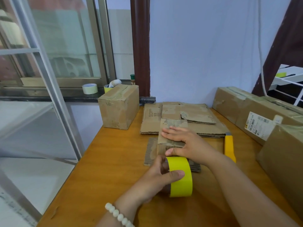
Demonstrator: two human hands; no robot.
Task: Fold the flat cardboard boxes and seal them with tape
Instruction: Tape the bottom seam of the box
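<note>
My left hand (161,176) grips a yellow tape roll (180,176) near the front of the wooden table (106,161). The roll stands on edge against a small folded cardboard box (170,126). My right hand (183,140) lies flat on top of that box, fingers spread, thumb down its near side by the roll. The box sits on a strip of corrugated cardboard (150,151). Behind it lies a stack of flat cardboard boxes (178,115).
A sealed box (118,107) stands at the table's back left. Larger taped boxes (255,110) line the right edge. A yellow utility knife (229,146) lies right of my hands. Pale tape rolls (89,88) sit on the window sill.
</note>
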